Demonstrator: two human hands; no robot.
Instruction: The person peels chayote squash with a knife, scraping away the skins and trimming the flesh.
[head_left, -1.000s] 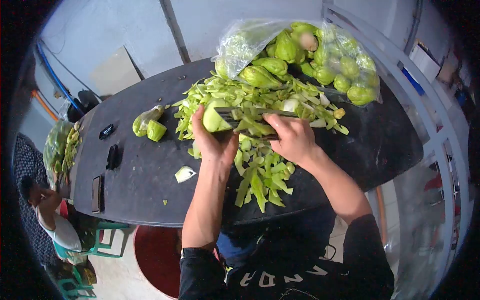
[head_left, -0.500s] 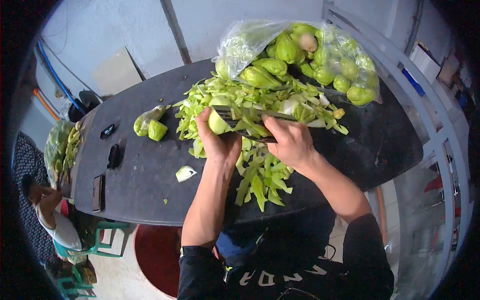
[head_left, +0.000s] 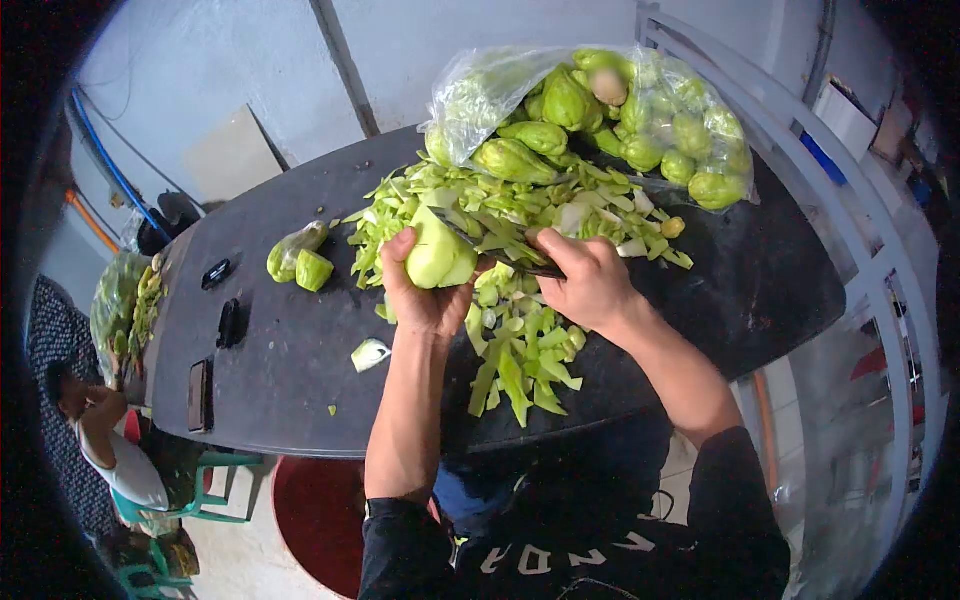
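Observation:
My left hand [head_left: 425,295] is wrapped round a pale, peeled chayote [head_left: 438,255] over the table. In my right hand [head_left: 588,278] is a dark-bladed knife [head_left: 528,262], its blade slanting up and left to the top of the chayote. Part of the handle is hidden by my fingers. Green peelings [head_left: 500,238] cling along the blade. Beneath and behind both hands spreads a heap of chayote peelings [head_left: 405,200], with a looser pile of strips [head_left: 530,365] nearer my body.
A clear plastic bag [head_left: 480,95] of whole chayotes [head_left: 567,100] lies at the back of the black table [head_left: 290,370]. Two cut chayote pieces [head_left: 313,270] and a pale chunk [head_left: 370,354] sit left. A phone [head_left: 200,395] lies near the left edge; a seated person [head_left: 120,450] is beyond.
My left hand has tilted the chayote, so more of its peeled side shows. The knife blade has swung to a steeper slant against its top, with my right hand slightly lower.

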